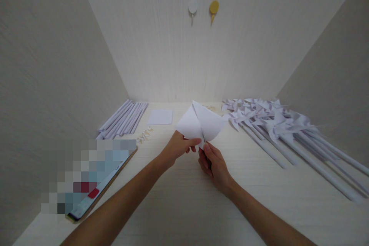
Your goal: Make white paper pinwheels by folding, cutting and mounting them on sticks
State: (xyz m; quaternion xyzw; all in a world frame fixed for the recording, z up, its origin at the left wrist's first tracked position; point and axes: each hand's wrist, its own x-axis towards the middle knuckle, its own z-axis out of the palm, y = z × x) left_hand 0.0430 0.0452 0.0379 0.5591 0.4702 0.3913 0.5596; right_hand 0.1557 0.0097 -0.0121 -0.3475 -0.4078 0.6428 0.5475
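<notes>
A white square sheet of paper [191, 121], with a line running from its far corner toward its middle, is raised over the table. My left hand [184, 143] pinches its near left edge, thumb on top. In my right hand [213, 161] is what looks like a pair of scissors [209, 164]. Its dark handles are mostly hidden by my fingers, and a thin dark blade meets the paper's near corner, close to my left thumb.
Rolled paper sticks [127, 117], a stack of square paper [160, 117] and small pale pieces [144, 134] lie left. A partly blurred-out flat device [108, 175] is nearer. Paper pinwheels [268, 121] on sticks pile up right. White [193, 6] and yellow hooks [214, 7] hang on the back wall.
</notes>
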